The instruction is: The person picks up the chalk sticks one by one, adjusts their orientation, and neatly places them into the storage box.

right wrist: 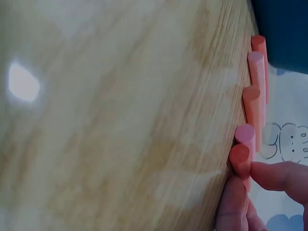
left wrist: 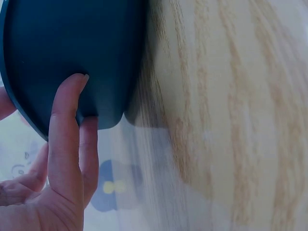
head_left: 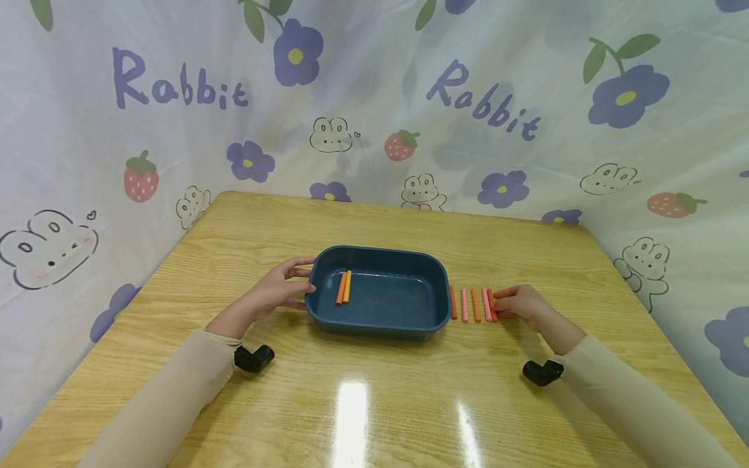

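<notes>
**One hand on the tray, the other pinching the end stick**

Both forearms reach in from the near side. The left hand (head_left: 274, 291) has its fingers spread against the left end of the blue tray (head_left: 374, 333); the right hand (head_left: 525, 305) pinches a red-orange stick (right wrist: 239, 159), rightmost in a row of five, between thumb and fingers.

That stick lies beside a pink stick (head_left: 487, 305), and the row's other end sits just beside the tray's right wall. The bench (head_left: 292, 409) runs on broadly in front; its back edge lies well behind the tray.

Inside the tray, towards the left, an orange stick (head_left: 341, 289) and a yellow stick (head_left: 347, 287) lie side by side.
</notes>
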`<state>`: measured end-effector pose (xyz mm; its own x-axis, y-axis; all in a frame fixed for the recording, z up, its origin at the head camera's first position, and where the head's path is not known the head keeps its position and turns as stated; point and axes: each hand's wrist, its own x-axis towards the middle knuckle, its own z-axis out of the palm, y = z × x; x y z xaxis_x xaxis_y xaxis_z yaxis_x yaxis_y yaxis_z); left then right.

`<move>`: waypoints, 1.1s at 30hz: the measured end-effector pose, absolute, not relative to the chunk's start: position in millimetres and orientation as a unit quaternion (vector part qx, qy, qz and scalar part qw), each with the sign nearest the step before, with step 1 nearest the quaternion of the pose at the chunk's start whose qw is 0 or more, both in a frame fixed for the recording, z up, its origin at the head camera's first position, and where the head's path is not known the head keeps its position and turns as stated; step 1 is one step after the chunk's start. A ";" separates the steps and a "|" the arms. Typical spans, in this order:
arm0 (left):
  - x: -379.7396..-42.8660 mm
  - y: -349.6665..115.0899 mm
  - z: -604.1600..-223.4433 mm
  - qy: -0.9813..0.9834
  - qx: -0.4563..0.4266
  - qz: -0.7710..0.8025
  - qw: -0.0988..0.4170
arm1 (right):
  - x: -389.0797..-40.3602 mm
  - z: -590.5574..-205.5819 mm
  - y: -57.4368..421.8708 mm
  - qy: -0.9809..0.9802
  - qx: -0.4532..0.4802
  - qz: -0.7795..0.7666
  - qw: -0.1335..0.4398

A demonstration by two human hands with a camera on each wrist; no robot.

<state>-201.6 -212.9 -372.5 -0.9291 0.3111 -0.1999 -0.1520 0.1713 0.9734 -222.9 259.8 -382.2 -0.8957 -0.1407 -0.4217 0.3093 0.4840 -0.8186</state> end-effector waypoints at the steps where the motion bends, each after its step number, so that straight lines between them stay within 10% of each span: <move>1: -201.4 -212.9 -372.3 0.744 0.054 0.642 0.181 | -223.1 -382.2 259.7 0.838 0.045 -0.496 0.223; 33: -200.9 -213.1 -372.7 0.747 0.057 0.638 0.179 | -225.0 -370.5 264.0 0.630 0.104 -0.723 0.264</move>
<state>-200.9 -213.1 -372.7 -0.9297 0.3129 -0.1942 -0.1432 0.1786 0.9734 -225.0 264.0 -370.5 -0.8395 -0.2500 -0.4825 0.5122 -0.0674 -0.8562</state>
